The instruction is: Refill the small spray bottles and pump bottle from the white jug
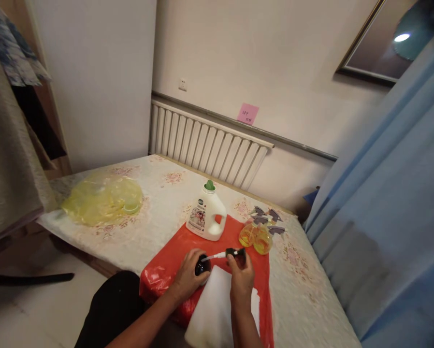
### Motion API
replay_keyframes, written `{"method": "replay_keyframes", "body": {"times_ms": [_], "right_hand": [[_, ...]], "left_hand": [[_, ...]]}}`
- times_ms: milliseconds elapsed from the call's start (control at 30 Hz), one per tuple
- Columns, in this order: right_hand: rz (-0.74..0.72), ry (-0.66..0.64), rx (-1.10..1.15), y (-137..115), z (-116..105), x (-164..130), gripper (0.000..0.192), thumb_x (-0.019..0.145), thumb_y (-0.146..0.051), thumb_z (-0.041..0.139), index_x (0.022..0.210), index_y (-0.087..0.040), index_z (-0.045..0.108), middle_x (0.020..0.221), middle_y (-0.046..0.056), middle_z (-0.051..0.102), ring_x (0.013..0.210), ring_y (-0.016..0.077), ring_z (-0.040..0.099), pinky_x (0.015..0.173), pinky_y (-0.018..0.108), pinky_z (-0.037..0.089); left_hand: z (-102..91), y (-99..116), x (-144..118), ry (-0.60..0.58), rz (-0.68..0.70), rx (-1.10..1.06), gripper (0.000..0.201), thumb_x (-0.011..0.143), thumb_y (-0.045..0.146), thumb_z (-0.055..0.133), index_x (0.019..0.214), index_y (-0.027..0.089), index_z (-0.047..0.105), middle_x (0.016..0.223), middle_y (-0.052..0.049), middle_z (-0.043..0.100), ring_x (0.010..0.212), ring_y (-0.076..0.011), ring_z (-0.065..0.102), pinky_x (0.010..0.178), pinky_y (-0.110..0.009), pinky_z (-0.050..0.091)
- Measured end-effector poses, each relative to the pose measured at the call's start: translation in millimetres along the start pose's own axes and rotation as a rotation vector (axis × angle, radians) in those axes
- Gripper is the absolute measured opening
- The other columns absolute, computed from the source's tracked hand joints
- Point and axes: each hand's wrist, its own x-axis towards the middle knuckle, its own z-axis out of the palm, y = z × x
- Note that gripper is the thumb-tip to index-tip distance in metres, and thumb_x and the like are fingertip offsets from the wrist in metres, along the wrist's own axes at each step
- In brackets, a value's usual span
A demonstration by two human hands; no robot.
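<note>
My left hand [188, 274] is wrapped round a small dark bottle [202, 267] whose top tilts toward the right. Between the fingers of my right hand [242, 280] is a pump head [235, 252] with a dark collar and a pale dip tube. The tube points left, and its tip is at the bottle's mouth; I cannot tell how far in it reaches. Just beyond my hands stands a white detergent jug [204, 218] with a green spout piece in its neck. Several spray bottles [262, 240] with yellow liquid and grey triggers stand to the right.
A red plastic sheet [168, 253] and white paper [211, 307] lie under my hands on a flowered tablecloth [300, 290]. A yellow plastic bag [97, 198] with a pale green cap [131, 208] lies left. A radiator [202, 142] lines the wall; a blue curtain [391, 193] hangs right.
</note>
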Motion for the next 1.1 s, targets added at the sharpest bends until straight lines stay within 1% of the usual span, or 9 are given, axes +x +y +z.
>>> {"method": "replay_keyframes", "body": {"times_ms": [100,200,433,633,733,900,1100], "right_hand": [[0.005,0.015,0.011,-1,0,-1,0.042,0.065,-0.039,0.073,0.097,-0.013,0.065,0.084,0.005,0.07,0.075,0.0208,0.067,0.065,0.031,0.056],[-0.005,0.021,-0.006,-5,-1,-1,0.04,0.065,-0.038,0.075,0.095,-0.014,0.065,0.085,0.005,0.07,0.076,0.0204,0.066,0.068,0.031,0.055],[-0.011,0.003,-0.041,-15,-4,-1,0.035,0.067,-0.035,0.075,0.093,-0.013,0.067,0.083,0.005,0.071,0.077,0.0209,0.067,0.071,0.031,0.053],[-0.005,0.002,-0.006,-19,-6,-4,0.035,0.069,-0.033,0.074,0.097,-0.013,0.066,0.088,0.006,0.071,0.076,0.0195,0.066,0.07,0.029,0.053],[0.001,0.002,0.02,-17,-8,-2,0.036,0.068,-0.033,0.075,0.096,-0.013,0.066,0.087,0.006,0.07,0.076,0.0191,0.066,0.069,0.028,0.053],[0.029,0.029,0.076,-7,-9,2,0.038,0.064,-0.033,0.075,0.094,-0.012,0.065,0.086,0.006,0.069,0.075,0.0195,0.066,0.063,0.028,0.053],[0.053,0.06,0.142,0,-9,5,0.039,0.065,-0.034,0.075,0.096,-0.013,0.064,0.078,0.002,0.067,0.07,0.0173,0.064,0.061,0.027,0.052]], "left_hand": [[0.6,0,0,0.001,-0.001,0.004,0.05,0.069,0.017,0.066,0.117,0.023,0.056,0.123,-0.009,0.056,0.118,-0.0261,0.053,0.105,-0.044,0.042],[1.2,-1,0,0.0,0.001,0.006,0.049,0.069,0.017,0.066,0.117,0.023,0.056,0.122,-0.008,0.056,0.117,-0.026,0.053,0.106,-0.044,0.042],[2.3,-6,2,-0.005,0.001,0.004,0.049,0.071,0.019,0.066,0.119,0.024,0.055,0.125,-0.009,0.055,0.12,-0.0283,0.051,0.107,-0.049,0.04],[3.4,-10,3,-0.008,0.006,0.012,0.048,0.072,0.021,0.066,0.119,0.023,0.055,0.124,-0.008,0.055,0.119,-0.0276,0.051,0.107,-0.048,0.04],[4.1,-11,4,-0.01,0.007,0.017,0.047,0.073,0.022,0.065,0.119,0.023,0.054,0.124,-0.008,0.055,0.119,-0.0273,0.051,0.107,-0.047,0.04],[5.1,-14,6,-0.014,0.012,0.018,0.045,0.075,0.025,0.065,0.119,0.022,0.054,0.124,-0.009,0.054,0.119,-0.028,0.051,0.107,-0.049,0.04],[5.9,-18,8,0.005,0.024,0.046,0.045,0.074,0.028,0.066,0.118,0.024,0.056,0.121,-0.007,0.057,0.117,-0.0273,0.055,0.105,-0.046,0.044]]}}
